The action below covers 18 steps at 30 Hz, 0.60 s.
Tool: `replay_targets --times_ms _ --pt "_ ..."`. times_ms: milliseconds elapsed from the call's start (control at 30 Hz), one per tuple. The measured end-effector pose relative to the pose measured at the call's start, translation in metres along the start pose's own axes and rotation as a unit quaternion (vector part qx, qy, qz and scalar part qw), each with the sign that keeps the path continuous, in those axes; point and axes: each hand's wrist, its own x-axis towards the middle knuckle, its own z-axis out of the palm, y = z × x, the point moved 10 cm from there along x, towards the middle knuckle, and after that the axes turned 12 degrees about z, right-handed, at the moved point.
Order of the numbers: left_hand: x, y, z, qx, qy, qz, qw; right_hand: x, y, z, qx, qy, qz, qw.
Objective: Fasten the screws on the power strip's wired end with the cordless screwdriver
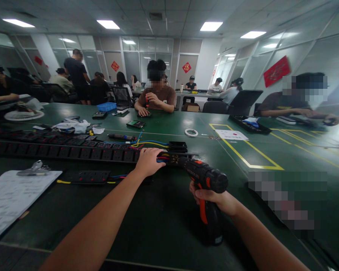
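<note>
A long black socket strip (96, 153) lies across the green table. My left hand (150, 162) is closed round its right end, beside red and blue wires. My right hand (209, 195) grips a black and orange cordless drill (206, 175), whose front end points left at the strip's open end. The drill tip is too dark to make out. Behind my left hand, blue and yellow wires (149, 143) run to a black end piece (177, 146). A shorter socket piece (86, 177) lies in front of the long strip.
A clipboard with papers (22, 188) is at the left. Beyond the strips are a white tape roll (191, 132), a dark screwdriver-like tool (121, 137), a blue basket (106, 106) and a black tray (250, 124). Several people sit around; one opposite holds a red tool (147, 100).
</note>
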Motion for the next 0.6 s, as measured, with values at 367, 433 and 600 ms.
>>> replay_targets --times_ms 367,433,600 --pt "0.0003 0.0001 -0.0002 0.006 0.003 0.001 1.0 0.0012 0.0014 -0.0033 -0.005 0.004 -0.007 1.0" --pt "0.0003 -0.0007 0.0 0.006 0.004 0.002 1.0 0.0015 0.0015 -0.0029 -0.005 0.002 -0.005 1.0" --pt "0.0004 -0.0014 0.0012 0.007 0.002 0.002 1.0 0.0012 0.0 -0.0015 -0.007 -0.004 -0.01 1.0"
